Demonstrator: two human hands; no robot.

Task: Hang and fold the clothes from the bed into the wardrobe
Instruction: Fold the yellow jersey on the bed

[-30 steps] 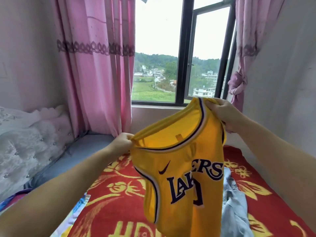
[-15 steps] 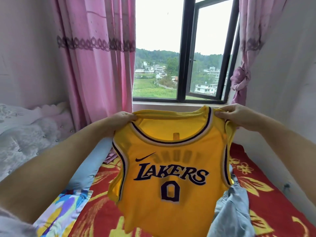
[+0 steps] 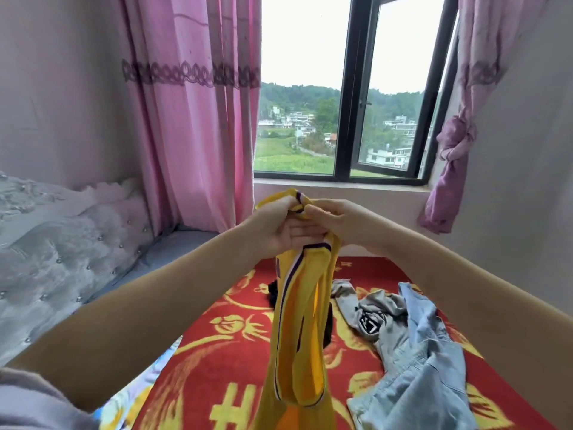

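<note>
A yellow basketball jersey (image 3: 297, 336) with purple trim hangs folded lengthwise above the bed. My left hand (image 3: 279, 228) and my right hand (image 3: 335, 221) are pressed together in front of me, both gripping its shoulder straps at the top. On the red blanket (image 3: 217, 352) to the right lie a grey garment (image 3: 372, 315) and a light blue denim piece (image 3: 428, 367). A dark item peeks out behind the jersey. No wardrobe is in view.
A grey tufted headboard (image 3: 55, 259) stands at the left, pink curtains (image 3: 192, 119) and a window (image 3: 341, 103) ahead. A wall runs close along the bed's right side. A colourful cloth (image 3: 139, 395) lies at the lower left.
My hands have come together, bringing the two shoulders of the spread jersey against each other. The jersey now hangs as a narrow fold with its front lettering hidden.
</note>
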